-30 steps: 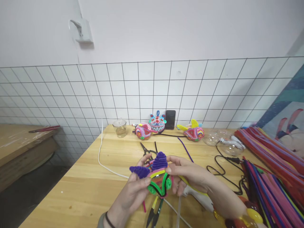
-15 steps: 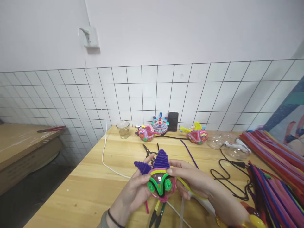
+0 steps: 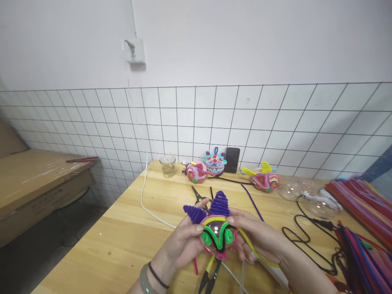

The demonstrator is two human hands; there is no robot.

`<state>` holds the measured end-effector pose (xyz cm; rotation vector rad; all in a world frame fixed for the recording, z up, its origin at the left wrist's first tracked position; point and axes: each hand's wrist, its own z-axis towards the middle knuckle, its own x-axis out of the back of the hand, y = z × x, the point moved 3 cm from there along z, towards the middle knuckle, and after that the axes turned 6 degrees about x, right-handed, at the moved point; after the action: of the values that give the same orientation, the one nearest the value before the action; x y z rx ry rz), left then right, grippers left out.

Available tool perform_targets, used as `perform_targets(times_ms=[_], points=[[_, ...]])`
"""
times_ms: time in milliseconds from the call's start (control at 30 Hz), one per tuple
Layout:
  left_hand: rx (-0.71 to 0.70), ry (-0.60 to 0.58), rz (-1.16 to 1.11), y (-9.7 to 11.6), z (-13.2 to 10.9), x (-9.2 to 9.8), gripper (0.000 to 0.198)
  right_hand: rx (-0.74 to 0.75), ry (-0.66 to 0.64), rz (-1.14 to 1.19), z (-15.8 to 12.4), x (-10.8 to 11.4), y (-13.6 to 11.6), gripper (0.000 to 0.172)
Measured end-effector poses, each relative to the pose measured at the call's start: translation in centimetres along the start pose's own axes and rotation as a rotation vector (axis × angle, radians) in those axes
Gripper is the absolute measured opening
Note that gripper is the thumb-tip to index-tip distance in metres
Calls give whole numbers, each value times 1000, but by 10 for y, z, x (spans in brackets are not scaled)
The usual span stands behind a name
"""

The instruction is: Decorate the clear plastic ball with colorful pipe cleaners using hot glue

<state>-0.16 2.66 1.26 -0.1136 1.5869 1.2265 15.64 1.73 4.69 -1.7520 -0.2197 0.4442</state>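
Observation:
Both my hands hold a small craft ball wrapped in pipe cleaners, with green spirals, black and pink lines and two purple cone ears on top. My left hand grips its left side, fingers curled round it. My right hand grips its right side, and a yellow-green pipe cleaner trails out from that side over my right wrist. The ball hovers just above the wooden table.
Snips lie under the ball. Scissors, a glass jar, three finished pipe-cleaner figures, a phone, clear half-shells, black cable and a heap of pipe cleaners are on the table. A white cord hangs from the wall socket.
The view has swung left and slightly down. My hands have turned the ball a little, so its green-and-black face points more toward me; the grip is unchanged.

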Motion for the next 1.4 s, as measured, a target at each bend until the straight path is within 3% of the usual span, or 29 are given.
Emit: perform_targets(times_ms=[267, 500, 733, 900, 1100, 1233, 1400], points=[[23, -106, 22, 2, -2, -8, 75, 15, -28, 34, 0, 4, 5, 63], [26, 42, 36, 2, -2, 0, 77, -8, -3, -3, 0, 6, 8, 63], [40, 28, 84, 2, -1, -7, 77, 31, 80, -45, 0, 2, 4, 68], [0, 187, 33, 0, 2, -3, 81, 95, 193, -188, 5, -11, 2, 72], [-34, 295, 26, -6, 4, 5, 71, 148, 323, -353, 6, -21, 10, 69], [-48, 351, 25, -4, 3, 5, 72, 171, 293, -391, 3, -22, 12, 65], [-65, 367, 10, 2, 2, 2, 83, 139, 250, -347, -7, -18, -4, 63]])
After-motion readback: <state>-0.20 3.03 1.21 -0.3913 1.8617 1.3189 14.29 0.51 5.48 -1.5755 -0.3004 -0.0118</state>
